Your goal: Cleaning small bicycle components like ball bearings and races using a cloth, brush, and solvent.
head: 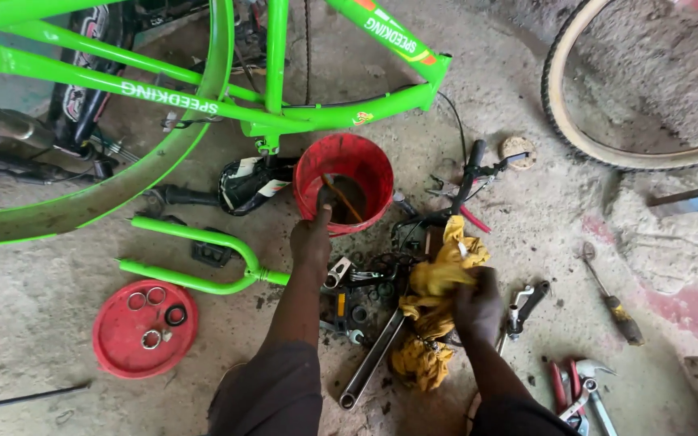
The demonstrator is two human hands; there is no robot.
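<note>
Pliers (569, 387) with red handles lie on the concrete floor (42, 323) at the near right edge of view, beside a metal wrench (595, 396). Right hand (477, 303) is closed around a yellow rag (434, 299), fingers curled into the cloth; the rag's lower end trails toward a steel crank arm (373, 362) lying on the floor. Left hand (313, 241) reaches forward, fingers pinched shut on a dark part (326, 196) at the near rim of the red bucket (309, 173); the part itself is too dark to identify. Small greasy parts lie between the two hands. Red lid (119, 351), left of the left arm, holds several rings. Green fork (195, 278) lies just beyond the lid. Screwdriver (611, 297) lies to the right. Green bicycle frame (300, 117) spans the far left; a tan-walled tyre (575, 121) fills the far right corner.
</note>
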